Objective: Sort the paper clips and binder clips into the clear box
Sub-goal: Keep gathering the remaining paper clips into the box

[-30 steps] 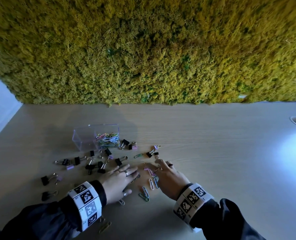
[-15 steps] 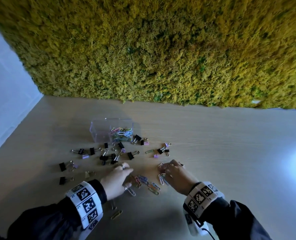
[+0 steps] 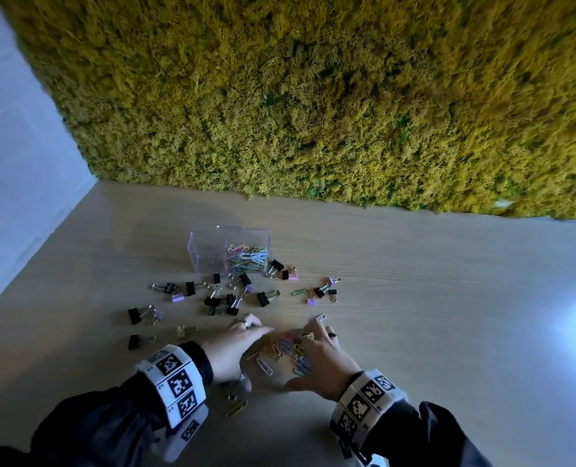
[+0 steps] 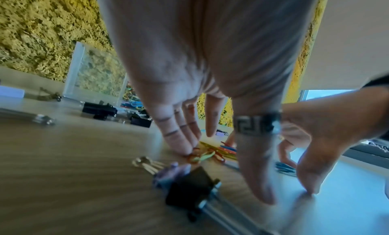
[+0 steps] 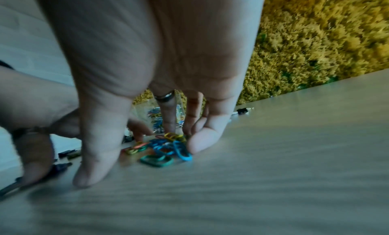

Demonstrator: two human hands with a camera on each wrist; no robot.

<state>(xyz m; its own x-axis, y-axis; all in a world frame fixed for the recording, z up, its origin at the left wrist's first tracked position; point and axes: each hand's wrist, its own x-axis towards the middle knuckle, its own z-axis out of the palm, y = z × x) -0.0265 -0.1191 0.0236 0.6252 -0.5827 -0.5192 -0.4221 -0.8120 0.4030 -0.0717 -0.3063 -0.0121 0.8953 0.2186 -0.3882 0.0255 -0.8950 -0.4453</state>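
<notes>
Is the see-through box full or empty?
Partly full. The clear box holds colourful paper clips in its right part; the left part looks empty.

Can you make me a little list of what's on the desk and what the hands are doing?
Box: clear box, paper clips in its right part
Pile: colourful paper clips between both hands
Left hand: open, fingertips on the table by the pile
Right hand: open, fingers against the pile
Binder clips: scattered in front of the box
Table: light wood
Behind: yellow-green moss wall
</notes>
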